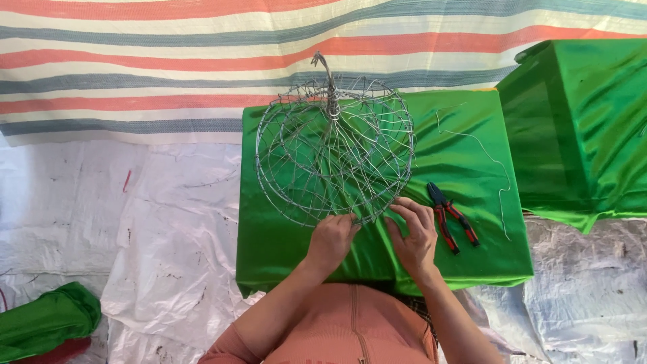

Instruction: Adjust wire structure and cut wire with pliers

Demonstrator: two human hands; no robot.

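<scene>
At frame centre, a round wire basket (335,156) rests on a green-draped table (465,155); the left hand (330,239) and right hand (414,232) pinch its lower rim, red-handled pliers (451,216) just right.

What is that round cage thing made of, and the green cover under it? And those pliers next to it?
The round frame looks like bare grey metal wire, thin strands twisted at the top. Both hands, left hand and right hand, pinch its near rim. The green cover seems a satin-like fabric: glossy, with soft folds. The pliers look like dark metal with red and black grips, probably plastic or rubber.
</scene>
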